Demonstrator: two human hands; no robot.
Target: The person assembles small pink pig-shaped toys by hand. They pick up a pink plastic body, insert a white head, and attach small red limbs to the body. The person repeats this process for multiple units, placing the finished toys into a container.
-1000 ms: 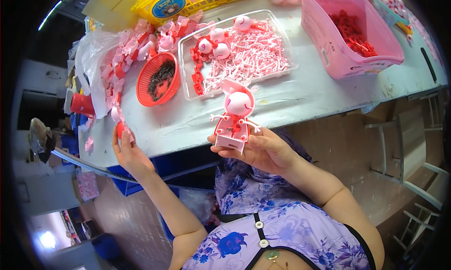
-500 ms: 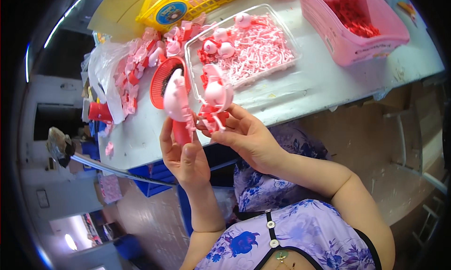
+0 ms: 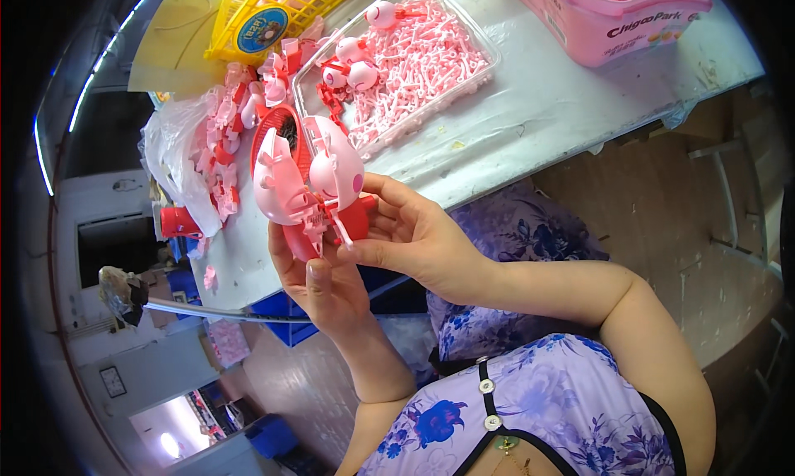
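Both hands holding: left toy half [image 3: 277,182] and right toy half [image 3: 337,165] standing side by side, tops apart.
Left grip [image 3: 333,298] is pinching the left toy half's red lower end between thumb and fingers; right grip [image 3: 422,244] is clasping the right toy half's red lower end, thumb on the near side. Cannot tell whether the halves are touching low down. Beyond the grips, a red basket [image 3: 271,122] is sitting partly hidden; beyond and rightward, a clear tray [image 3: 495,60] is holding small pink parts; a pink bin [image 3: 580,45] is standing farther right on the table [image 3: 530,116].
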